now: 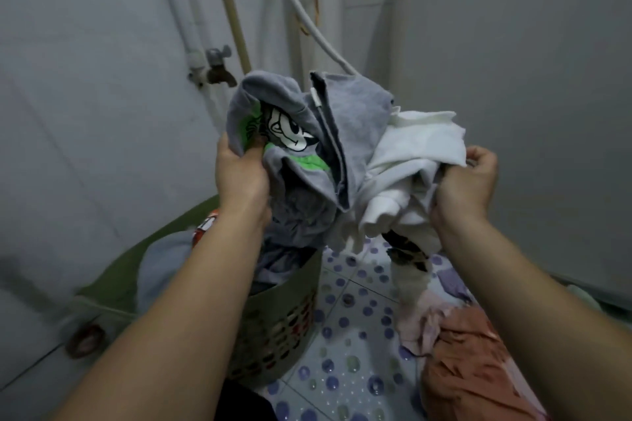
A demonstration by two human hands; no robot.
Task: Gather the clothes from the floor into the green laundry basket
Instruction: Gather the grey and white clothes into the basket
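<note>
Clothes bundle (342,154) — gripped at both sides

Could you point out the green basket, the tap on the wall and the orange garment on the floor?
Green basket (273,335), head view, on its perforated side wall.
Tap (219,70), head view, on its spout body.
Orange garment (475,369), head view, on its crumpled middle.

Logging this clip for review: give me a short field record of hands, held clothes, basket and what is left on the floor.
left hand: grips grey shirt
right hand: grips white garment
bundle: held up, above basket and floor
basket: green, already holds clothes
floor: pink cloth lies at right, not yet gathered
wall: tap behind
</note>
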